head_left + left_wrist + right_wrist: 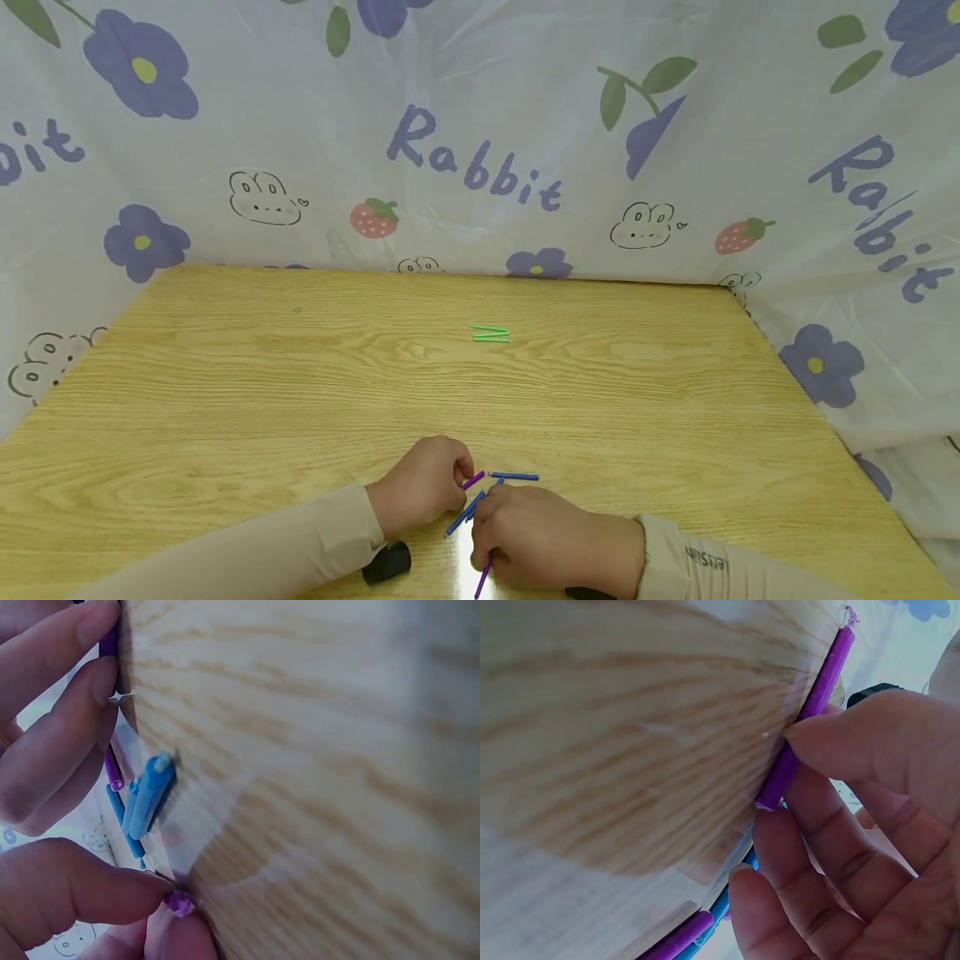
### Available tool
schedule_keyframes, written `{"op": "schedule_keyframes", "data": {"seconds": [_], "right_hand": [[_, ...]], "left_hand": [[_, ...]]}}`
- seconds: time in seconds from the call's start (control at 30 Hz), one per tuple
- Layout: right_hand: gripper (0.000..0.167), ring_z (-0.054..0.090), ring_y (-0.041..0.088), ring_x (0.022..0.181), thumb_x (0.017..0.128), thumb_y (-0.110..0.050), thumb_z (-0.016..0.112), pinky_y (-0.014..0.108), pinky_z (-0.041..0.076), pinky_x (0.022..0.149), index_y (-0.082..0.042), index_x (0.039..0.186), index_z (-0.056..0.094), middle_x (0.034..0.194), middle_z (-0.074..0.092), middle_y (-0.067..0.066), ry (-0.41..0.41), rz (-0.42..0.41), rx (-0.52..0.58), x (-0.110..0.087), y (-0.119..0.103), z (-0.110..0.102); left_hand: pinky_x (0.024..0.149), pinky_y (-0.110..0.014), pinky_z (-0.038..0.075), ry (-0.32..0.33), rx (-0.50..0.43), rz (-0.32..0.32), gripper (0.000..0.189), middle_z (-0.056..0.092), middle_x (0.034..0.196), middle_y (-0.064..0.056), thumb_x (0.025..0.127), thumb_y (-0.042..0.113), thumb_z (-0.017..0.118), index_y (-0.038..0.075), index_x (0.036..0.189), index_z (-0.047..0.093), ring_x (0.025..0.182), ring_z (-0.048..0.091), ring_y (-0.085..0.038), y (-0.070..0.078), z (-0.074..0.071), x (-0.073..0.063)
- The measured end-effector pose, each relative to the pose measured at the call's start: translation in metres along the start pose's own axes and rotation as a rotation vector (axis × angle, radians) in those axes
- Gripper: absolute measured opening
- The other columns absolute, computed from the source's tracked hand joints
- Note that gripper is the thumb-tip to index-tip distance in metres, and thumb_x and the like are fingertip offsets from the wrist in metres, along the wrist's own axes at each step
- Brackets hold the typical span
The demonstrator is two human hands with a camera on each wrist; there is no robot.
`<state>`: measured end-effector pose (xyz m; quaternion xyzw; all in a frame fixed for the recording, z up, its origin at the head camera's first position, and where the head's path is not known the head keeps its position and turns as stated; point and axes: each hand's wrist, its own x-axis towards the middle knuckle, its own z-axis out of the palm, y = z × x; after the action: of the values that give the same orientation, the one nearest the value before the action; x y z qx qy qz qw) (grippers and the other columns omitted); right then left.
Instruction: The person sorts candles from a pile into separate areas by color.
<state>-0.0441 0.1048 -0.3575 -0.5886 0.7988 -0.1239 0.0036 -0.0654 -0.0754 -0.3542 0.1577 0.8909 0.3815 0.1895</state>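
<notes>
Near the table's front edge, my left hand [423, 483] pinches a purple candle [474, 480] between thumb and finger; its end shows in the left wrist view. My right hand [528, 533] pinches another purple candle [825, 682], with its wick pointing away from the palm in the right wrist view. Between and beside the hands lie several blue candles [465, 514], one [513, 477] set apart just beyond the right hand. A further purple candle [114, 766] lies beside the blue ones, hidden by my right hand in the head view.
Farther back on the wooden table [300, 392] lie green candles [491, 334] in a small group. A black object [387, 563] sits by the left sleeve, and another dark one [590, 593] is partly under the right wrist. A printed cloth [480, 100] hangs behind.
</notes>
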Motion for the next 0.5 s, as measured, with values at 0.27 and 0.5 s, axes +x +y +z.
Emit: {"op": "schedule_keyframes", "data": {"seconds": [0.27, 0.5], "right_hand": [[0.021, 0.052, -0.002, 0.074, 0.069, -0.004, 0.075, 0.008, 0.036, 0.082, -0.025, 0.072, 0.072, 0.074, 0.062, -0.019, 0.022, -0.023, -0.039, 0.0008, -0.0003, 0.0007], [0.023, 0.049, -0.002, 0.071, 0.068, -0.003, 0.074, 0.008, 0.035, 0.080, -0.025, 0.070, 0.070, 0.072, 0.060, -0.018, 0.010, -0.018, -0.028, 0.0004, 0.0010, 0.0005]], "left_hand": [[0.054, -0.024, 0.039, -0.004, -0.032, -0.020, 0.020, 0.053, 0.066, -0.002, 0.065, -0.015, 0.064, 0.001, 0.076, 0.062, 0.061, 0.048, -0.015, -0.0004, -0.0010, -0.0003], [0.057, -0.025, 0.041, 0.028, -0.064, -0.023, 0.022, 0.053, 0.070, -0.003, 0.065, -0.016, 0.061, 0.000, 0.081, 0.061, 0.065, 0.049, -0.016, -0.0021, -0.0048, -0.0013]]}}
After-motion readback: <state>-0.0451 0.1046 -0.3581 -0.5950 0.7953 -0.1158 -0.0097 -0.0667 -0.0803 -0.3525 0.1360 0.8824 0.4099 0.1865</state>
